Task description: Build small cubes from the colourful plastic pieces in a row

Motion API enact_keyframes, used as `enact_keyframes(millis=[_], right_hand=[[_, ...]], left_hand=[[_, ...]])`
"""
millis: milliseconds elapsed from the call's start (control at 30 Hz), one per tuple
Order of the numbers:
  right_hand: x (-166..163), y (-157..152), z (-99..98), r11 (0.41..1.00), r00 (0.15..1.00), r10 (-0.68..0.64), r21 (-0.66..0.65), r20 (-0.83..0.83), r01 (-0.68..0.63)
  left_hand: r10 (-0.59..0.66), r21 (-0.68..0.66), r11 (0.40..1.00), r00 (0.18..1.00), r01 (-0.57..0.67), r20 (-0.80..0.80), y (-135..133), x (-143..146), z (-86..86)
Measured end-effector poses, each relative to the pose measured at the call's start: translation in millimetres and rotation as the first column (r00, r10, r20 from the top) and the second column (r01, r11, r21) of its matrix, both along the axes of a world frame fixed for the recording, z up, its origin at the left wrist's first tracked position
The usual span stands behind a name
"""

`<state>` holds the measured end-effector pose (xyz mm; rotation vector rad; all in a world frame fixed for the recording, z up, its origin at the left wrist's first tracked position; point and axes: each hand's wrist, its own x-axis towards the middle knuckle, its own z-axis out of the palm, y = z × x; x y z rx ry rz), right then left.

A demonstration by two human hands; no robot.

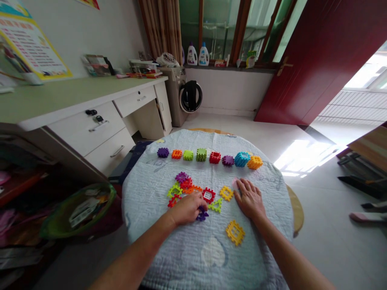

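"Fingers (203,203) of the left hand (188,207) are bent down over a purple toothed piece (202,215), just on the near side of the red lattice piece (209,195). Contact is made, but whether the purple piece is pinched cannot be told, since it is partly covered."

"And how is the right hand (250,197) placed?"

"It is laid palm down, well to the right of the red lattice piece, its fingers loosely spread and nothing gripped. Crinkled, quilted-looking cloth (151,185) is spread over the whole rounded surface."

"What shapes are set around the red lattice piece?"

"A lime triangle (215,205) with an open centre is found just beside it, on the near right. A small yellow frame (226,193) is set to its right, and a larger yellow window piece (235,232) is left nearer and to the right. On its left, notched flat pieces (175,190) in purple, red, lime and orange are loosely heaped."

"And beyond it?"

"Chunky, knobbly-edged blocks (201,154), plastic by their look, are lined up in a row."
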<state>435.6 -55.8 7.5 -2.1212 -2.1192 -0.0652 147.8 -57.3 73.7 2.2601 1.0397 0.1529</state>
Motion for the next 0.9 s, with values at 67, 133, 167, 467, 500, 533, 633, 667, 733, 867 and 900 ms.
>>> enact_keyframes(millis=[67, 133, 167, 467, 500, 533, 633, 667, 733, 867, 900], right_hand=[[0, 0, 0.1, 1.000, 1.000, 0.003, 0.006, 0.002, -0.003], [0, 0, 0.6, 1.000, 1.000, 0.008, 0.012, 0.003, -0.008], [0, 0, 0.9, 1.000, 1.000, 0.010, 0.014, 0.004, -0.010], [-1, -1, 4.0, 1.000, 1.000, 0.017, 0.021, -0.007, -0.016], [-2, -2, 4.3, 1.000, 1.000, 0.015, 0.020, -0.008, -0.015], [-2, -2, 4.4, 1.000, 1.000, 0.013, 0.017, -0.008, -0.013], [-1, -1, 3.4, 1.000, 1.000, 0.005, 0.003, -0.009, -0.005], [-1, -1, 2.6, 1.000, 1.000, 0.002, -0.003, -0.010, -0.002], [0, 0, 0.6, 1.000, 1.000, -0.003, -0.011, -0.008, 0.003], [1, 1, -2.5, 1.000, 1.000, 0.000, -0.003, 0.000, 0.000], [2, 1, -2.8, 1.000, 1.000, 0.004, -0.002, 0.002, -0.004]], left_hand=[[0.021, 0.058, 0.998, 0.999, -0.019, -0.042, -5, 1, -5.9], [0.055, 0.124, 0.991, 0.997, -0.048, -0.060, -7, 1, -8.0], [0.067, 0.146, 0.988, 0.996, -0.057, -0.064, -8, 0, -7.8], [0.042, 0.150, 0.989, 0.981, -0.013, -0.190, -18, -3, -2.7], [0.041, 0.157, 0.988, 0.978, -0.008, -0.206, -17, -1, -2.8], [0.039, 0.166, 0.986, 0.975, -0.002, -0.219, -16, 0, -2.9], [0.034, 0.200, 0.980, 0.970, 0.015, -0.240, -14, 2, -2.6], [0.032, 0.210, 0.977, 0.970, 0.020, -0.241, -14, 2, -2.3], [0.028, 0.229, 0.973, 0.970, 0.029, -0.240, -15, 1, -1.8], [0.015, 0.273, 0.961, 0.969, 0.055, -0.248, -19, 0, 1.1], [0.009, 0.279, 0.958, 0.968, 0.063, -0.251, -19, -1, 3.0]])
